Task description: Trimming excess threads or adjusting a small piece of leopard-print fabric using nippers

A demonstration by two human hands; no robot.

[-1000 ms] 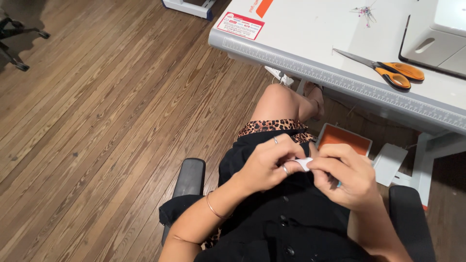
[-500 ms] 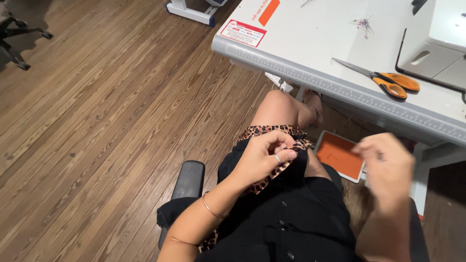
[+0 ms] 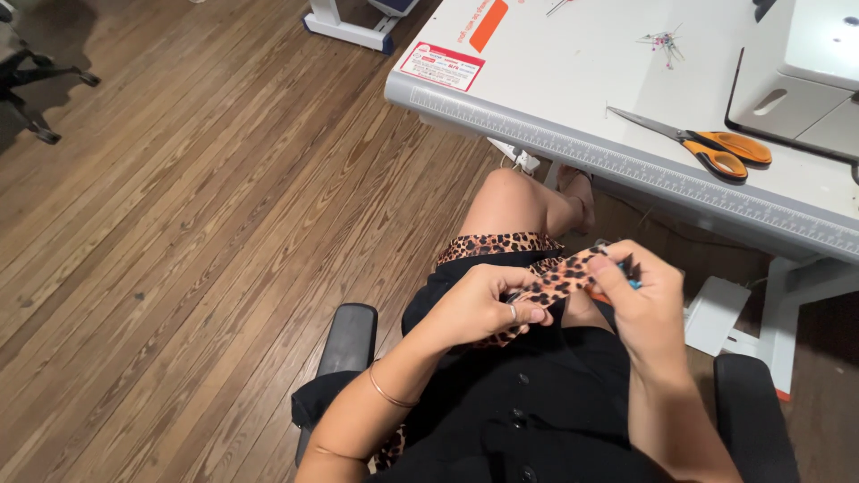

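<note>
A leopard-print strip (image 3: 559,282) is pinched between both hands above the lap: the left hand (image 3: 483,309) is closed on its lower end, the right hand (image 3: 640,295) on its upper end, beside the table (image 3: 555,98).

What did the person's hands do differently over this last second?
The right hand, which had drawn away to the side half a second ago, has come back and pinches the leopard-print fabric strip along with a small blue tool. The left hand has kept its hold on the strip. The orange-handled scissors on the white table have not moved.
</note>
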